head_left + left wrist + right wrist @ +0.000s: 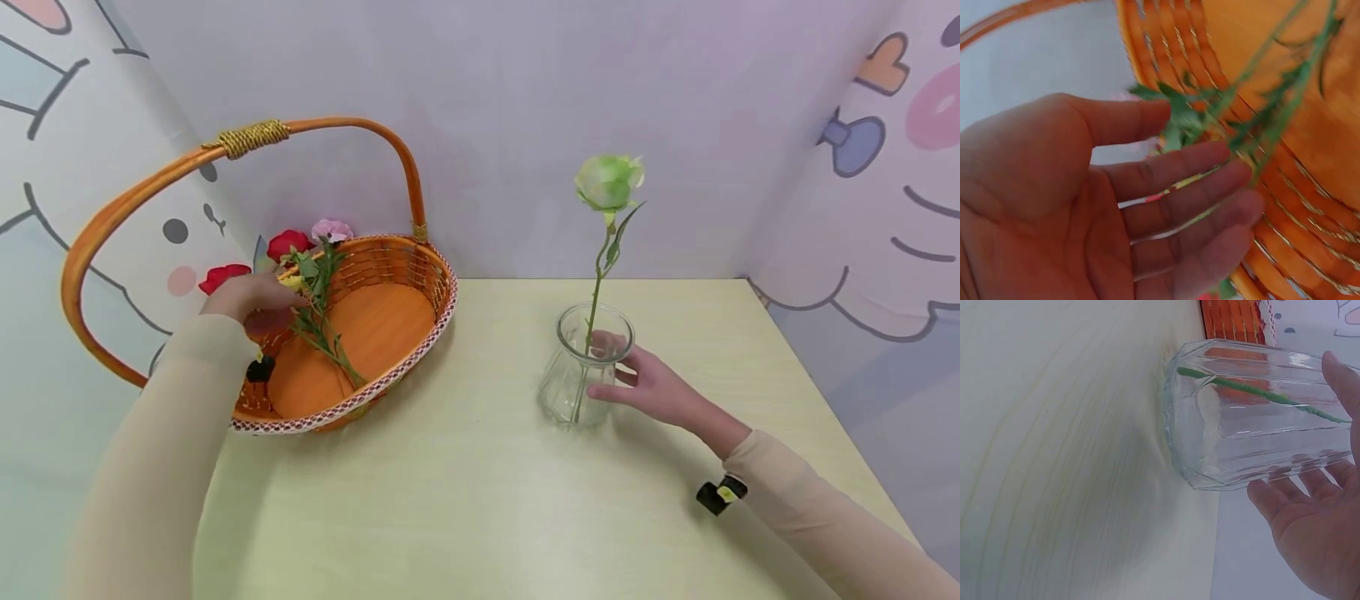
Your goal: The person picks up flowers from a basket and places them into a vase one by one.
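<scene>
The right grip (652,387) curves around a clear, faceted glass vase (557,387); the left grip (255,298), thumb and fingers apart, is at leafy green stems (324,287). One ruffled pale-green rose (609,182) stands in the vase; red blooms (288,244) and a pink one (332,230) remain at the orange woven basket (390,317), left on the wood-grained counter (465,508).

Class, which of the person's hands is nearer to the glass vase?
Right. The right hand curves around the side of the glass vase; the left hand is well away from it, at the orange basket.
</scene>
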`<action>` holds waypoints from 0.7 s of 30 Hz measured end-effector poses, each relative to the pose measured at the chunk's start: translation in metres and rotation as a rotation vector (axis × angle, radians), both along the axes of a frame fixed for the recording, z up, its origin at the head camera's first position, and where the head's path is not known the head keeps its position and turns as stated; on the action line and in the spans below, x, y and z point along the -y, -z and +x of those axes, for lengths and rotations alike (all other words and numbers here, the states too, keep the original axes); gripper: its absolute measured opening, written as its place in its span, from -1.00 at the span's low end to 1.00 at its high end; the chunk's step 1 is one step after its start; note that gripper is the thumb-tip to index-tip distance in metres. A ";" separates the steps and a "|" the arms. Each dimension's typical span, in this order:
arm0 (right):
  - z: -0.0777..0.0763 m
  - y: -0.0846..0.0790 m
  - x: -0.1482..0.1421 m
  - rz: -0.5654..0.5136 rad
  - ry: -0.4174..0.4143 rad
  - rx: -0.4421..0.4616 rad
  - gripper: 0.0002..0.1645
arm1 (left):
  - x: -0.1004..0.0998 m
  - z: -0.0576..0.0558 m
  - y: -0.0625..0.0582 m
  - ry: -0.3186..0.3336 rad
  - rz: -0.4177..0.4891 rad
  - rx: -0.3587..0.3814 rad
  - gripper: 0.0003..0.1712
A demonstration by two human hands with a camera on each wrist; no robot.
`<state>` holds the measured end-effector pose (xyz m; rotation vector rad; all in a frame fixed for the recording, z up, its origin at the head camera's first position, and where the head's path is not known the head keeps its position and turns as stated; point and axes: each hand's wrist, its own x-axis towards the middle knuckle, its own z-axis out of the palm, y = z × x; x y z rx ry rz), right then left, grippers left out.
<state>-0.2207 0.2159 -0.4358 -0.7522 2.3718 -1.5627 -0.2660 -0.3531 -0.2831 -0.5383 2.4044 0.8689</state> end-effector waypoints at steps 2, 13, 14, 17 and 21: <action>0.000 0.000 0.000 0.000 0.001 -0.002 -0.01 | 0.008 0.005 0.004 -0.071 0.021 0.003 -0.30; -0.001 0.000 0.000 -0.010 -0.002 0.001 0.00 | 0.035 0.013 0.041 -0.374 0.252 -0.117 -0.57; -0.001 0.000 0.000 -0.009 -0.002 0.002 0.00 | 0.036 0.011 0.044 -0.404 0.282 -0.123 -0.53; -0.001 0.001 0.000 -0.007 -0.003 0.000 -0.01 | 0.037 0.007 0.052 -0.430 0.353 -0.152 -0.43; 0.000 0.000 0.000 0.000 0.001 -0.002 -0.02 | 0.038 0.002 0.057 -0.517 0.466 -0.192 -0.44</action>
